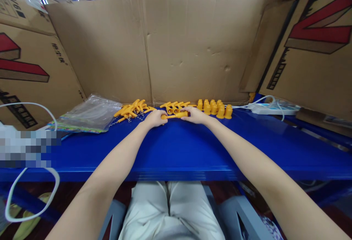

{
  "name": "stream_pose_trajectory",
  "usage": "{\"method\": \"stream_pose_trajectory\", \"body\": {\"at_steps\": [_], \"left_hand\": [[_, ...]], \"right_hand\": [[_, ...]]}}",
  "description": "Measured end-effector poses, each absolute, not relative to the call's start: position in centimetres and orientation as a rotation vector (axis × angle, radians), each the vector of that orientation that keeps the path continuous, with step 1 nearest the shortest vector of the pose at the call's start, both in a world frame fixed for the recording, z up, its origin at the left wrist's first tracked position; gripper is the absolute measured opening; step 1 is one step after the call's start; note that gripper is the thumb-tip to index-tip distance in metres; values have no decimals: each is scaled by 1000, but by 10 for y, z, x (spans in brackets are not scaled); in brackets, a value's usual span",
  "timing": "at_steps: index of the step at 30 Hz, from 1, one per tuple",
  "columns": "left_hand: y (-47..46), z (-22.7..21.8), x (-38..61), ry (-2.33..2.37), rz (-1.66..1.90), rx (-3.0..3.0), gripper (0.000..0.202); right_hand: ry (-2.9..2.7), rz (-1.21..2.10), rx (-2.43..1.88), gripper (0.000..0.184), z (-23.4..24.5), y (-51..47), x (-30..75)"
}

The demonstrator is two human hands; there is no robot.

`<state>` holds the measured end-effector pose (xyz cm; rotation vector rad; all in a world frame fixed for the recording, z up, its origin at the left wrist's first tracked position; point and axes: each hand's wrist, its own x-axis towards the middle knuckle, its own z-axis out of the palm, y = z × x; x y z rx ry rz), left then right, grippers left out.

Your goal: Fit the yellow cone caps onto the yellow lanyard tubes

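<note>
Near the middle of the blue surface (187,148), both hands meet at a slim yellow plastic piece (177,115) with a ribbed stretch and a wider, hollow-looking right end. Its left end is in the fingers of my left hand (156,118), which is closed. My right hand (197,115) is closed round the wider end, hiding part of it. Just behind them lies a row of similar yellow pieces (176,106), some with round openings facing me. Left of my left hand is a pile of yellow branched parts (132,109) with thin twisted metal bits. Yellow bell-shaped caps (213,108) stand right of my right hand.
Clear plastic bags (89,111) lie at the left. A cardboard wall (192,49) closes off the back, with printed boxes on both sides. At the right sits a white power strip (271,108) with cables. A white cable loop (56,192) hangs at the left edge.
</note>
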<state>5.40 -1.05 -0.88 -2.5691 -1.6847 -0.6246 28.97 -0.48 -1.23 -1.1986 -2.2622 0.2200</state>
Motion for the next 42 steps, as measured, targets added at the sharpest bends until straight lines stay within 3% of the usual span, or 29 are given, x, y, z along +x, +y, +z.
{"method": "stream_pose_trajectory", "body": {"at_steps": [3, 5, 11, 16, 22, 25, 28, 35, 37, 40, 42], "left_hand": [[-13, -7, 53, -1716, -600, -2521, 31], [-15, -5, 52, -1739, -612, -2502, 30], [-17, -1, 49, -1743, -643, -2495, 27], [-19, 1, 49, -1748, -637, -2522, 28], [-17, -1, 49, -1744, -615, -2492, 25], [-17, -1, 49, -1750, -602, -2501, 25], [-20, 1, 51, -1755, -604, -2496, 28], [-27, 4, 57, -1741, -613, -2505, 29], [-27, 4, 56, -1743, -622, -2513, 28], [-26, 3, 55, -1735, -638, -2509, 27], [-25, 3, 55, -1732, -639, -2499, 27]], "right_hand": [[-2200, 443, -1176, 51, -14, -1, 295], [-2140, 638, -1123, 49, -14, 1, 298], [-1935, 1122, -1149, 12, -6, -7, 298], [-1784, 1344, -1218, 38, -2, -19, 293], [-1691, 1451, -1148, 15, -5, -18, 293], [-1714, 1421, -1088, 26, -4, -18, 296], [-1733, 1415, -1117, 24, -3, -17, 298], [-1747, 1366, -1370, 52, -1, -17, 295], [-1747, 1348, -1384, 52, 0, -18, 295], [-1742, 1366, -1292, 33, 2, -20, 298], [-1734, 1365, -1200, 32, 2, -20, 299]]}}
